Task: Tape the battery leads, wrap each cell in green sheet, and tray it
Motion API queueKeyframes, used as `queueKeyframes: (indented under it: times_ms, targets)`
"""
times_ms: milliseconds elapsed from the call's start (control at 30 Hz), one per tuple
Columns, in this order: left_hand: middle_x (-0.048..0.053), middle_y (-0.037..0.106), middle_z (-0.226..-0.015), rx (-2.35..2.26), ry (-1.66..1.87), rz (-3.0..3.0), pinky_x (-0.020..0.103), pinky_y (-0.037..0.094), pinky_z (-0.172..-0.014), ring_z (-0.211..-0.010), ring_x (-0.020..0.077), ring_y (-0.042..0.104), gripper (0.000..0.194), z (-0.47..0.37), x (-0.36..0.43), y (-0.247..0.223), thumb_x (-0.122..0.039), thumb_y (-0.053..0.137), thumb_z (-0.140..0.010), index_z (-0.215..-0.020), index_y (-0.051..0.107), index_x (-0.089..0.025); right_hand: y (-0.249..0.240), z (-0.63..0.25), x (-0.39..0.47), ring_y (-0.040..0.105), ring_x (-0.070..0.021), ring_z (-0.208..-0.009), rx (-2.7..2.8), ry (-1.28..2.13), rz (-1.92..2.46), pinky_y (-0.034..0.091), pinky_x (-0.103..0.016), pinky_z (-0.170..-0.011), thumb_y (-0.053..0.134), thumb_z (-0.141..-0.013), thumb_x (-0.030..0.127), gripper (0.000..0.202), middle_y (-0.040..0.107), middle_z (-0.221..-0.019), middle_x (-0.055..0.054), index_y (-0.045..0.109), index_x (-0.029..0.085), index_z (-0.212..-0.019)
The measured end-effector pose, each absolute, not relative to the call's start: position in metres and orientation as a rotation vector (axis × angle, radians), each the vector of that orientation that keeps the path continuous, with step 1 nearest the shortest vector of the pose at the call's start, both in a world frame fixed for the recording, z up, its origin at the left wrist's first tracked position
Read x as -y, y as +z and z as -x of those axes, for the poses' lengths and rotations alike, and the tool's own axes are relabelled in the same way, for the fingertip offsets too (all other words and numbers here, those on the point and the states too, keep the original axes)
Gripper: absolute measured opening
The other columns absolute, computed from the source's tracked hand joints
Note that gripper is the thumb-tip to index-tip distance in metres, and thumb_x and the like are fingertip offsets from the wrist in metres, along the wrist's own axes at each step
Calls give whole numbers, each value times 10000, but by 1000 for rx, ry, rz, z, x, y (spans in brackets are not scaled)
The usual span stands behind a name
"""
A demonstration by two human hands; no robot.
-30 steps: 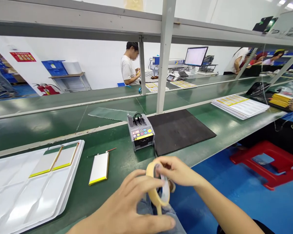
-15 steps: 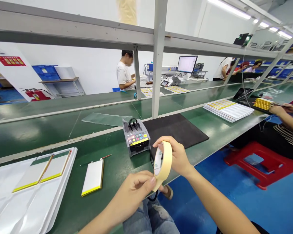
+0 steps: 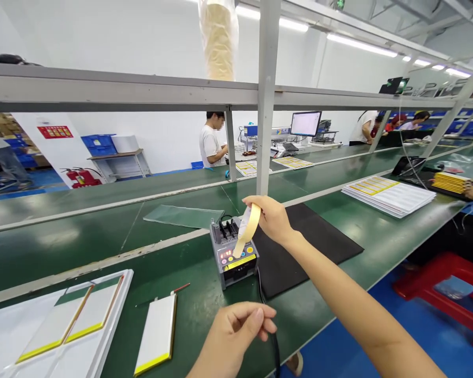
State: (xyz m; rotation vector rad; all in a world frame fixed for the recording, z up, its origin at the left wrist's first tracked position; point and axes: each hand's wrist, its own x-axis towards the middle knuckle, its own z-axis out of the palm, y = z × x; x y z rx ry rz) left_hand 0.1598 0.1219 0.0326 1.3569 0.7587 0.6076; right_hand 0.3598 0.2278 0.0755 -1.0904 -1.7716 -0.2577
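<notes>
My right hand [image 3: 271, 218] holds a roll of cream masking tape [image 3: 247, 227] up over the grey tape dispenser machine [image 3: 234, 253] on the green bench. My left hand [image 3: 236, 331] hovers low near the bench's front edge, thumb and fingers pinched together; whether a tape end is between them I cannot tell. A flat white pouch cell with a yellow edge [image 3: 156, 335] lies left of my left hand. A black cable [image 3: 275, 346] runs down past that hand.
A black mat [image 3: 315, 247] lies right of the machine. A white tray [image 3: 8, 336] with two flat cells sits at the left. A stack of white sheets [image 3: 390, 193] is at right. A steel post [image 3: 265, 126] rises behind the machine. Other people work farther back.
My right hand has lifted the tape roll up and away from my lap to above the dispenser. My left hand has let go of the roll and stayed low.
</notes>
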Motion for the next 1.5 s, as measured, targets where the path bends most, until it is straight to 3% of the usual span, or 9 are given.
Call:
queueKeyframes:
  times_ms: [233, 400, 733, 867, 967, 1033, 1233, 1367, 1500]
  targets:
    - [9, 648, -822, -1193, 924, -1939, 311, 443, -716, -790, 201, 573, 219, -117, -190, 83, -453, 544, -828, -820, 601, -242, 96, -356, -275, 605, -149, -821, 1974, -208, 992, 432, -240, -721, 428, -840, 58, 270, 683, -934, -13, 596, 205, -992]
    - [-8, 650, -933, -1195, 851, -2224, 369, 407, -832, -928, 223, 580, 196, -126, -242, 114, -394, 626, -772, -830, 499, -257, 116, -344, -280, 608, -157, -862, 2020, -245, 987, 417, -238, -734, 435, -842, 62, 252, 680, -964, -13, 593, 209, -972]
    - [-58, 617, -684, -1040, 837, -2032, 317, 434, -725, -787, 202, 644, 178, -154, -258, 100, -317, 584, -807, -803, 419, -250, 120, -345, -321, 546, -165, -800, 2158, -682, 1017, 329, -260, -624, 397, -916, 101, 251, 688, -1003, 7, 596, 228, -1000]
    - [-2, 708, -946, -1054, 680, -2178, 424, 406, -911, -1103, 264, 566, 234, -136, -255, 96, -371, 509, -867, -1090, 476, -307, 106, -348, -337, 517, -177, -830, 2177, -618, 980, 339, -269, -650, 368, -935, 107, 264, 681, -1018, -4, 594, 216, -1015]
    - [22, 603, -1260, -1006, 535, -2178, 469, 381, -995, -1288, 258, 410, 435, -121, -248, 88, -418, 429, -903, -1326, 345, -366, 96, -350, -347, 516, -176, -847, 2194, -511, 961, 355, -268, -694, 358, -939, 108, 266, 674, -1010, -21, 595, 207, -1010]
    - [16, 537, -1343, -967, 510, -2127, 448, 406, -1005, -1290, 242, 418, 475, -114, -238, 81, -428, 410, -908, -1369, 301, -388, 90, -352, -355, 520, -172, -854, 2199, -481, 959, 363, -264, -720, 362, -939, 107, 260, 671, -1004, -26, 594, 203, -1005]
    - [-53, 616, -1249, -834, 511, -2231, 331, 501, -934, -1146, 217, 572, 371, -102, -218, 63, -397, 474, -875, -1244, 481, -443, 72, -353, -372, 521, -161, -855, 2216, -436, 992, 368, -250, -725, 382, -922, 82, 255, 671, -1010, -17, 585, 201, -1019]
    - [-59, 665, -1134, -949, 683, -2355, 229, 543, -808, -1046, 198, 622, 251, -95, -234, 68, -386, 521, -852, -1095, 584, -403, 61, -349, -375, 514, -163, -869, 2257, -421, 1005, 354, -248, -693, 372, -923, 73, 275, 668, -1008, -11, 577, 219, -1034]
    - [-16, 668, -1083, -1232, 923, -2236, 300, 505, -855, -1014, 221, 611, 231, -100, -274, 83, -454, 544, -831, -1010, 606, -323, 54, -348, -377, 501, -158, -875, 2310, -414, 989, 350, -245, -686, 415, -915, 75, 242, 660, -1024, -6, 563, 223, -1037]
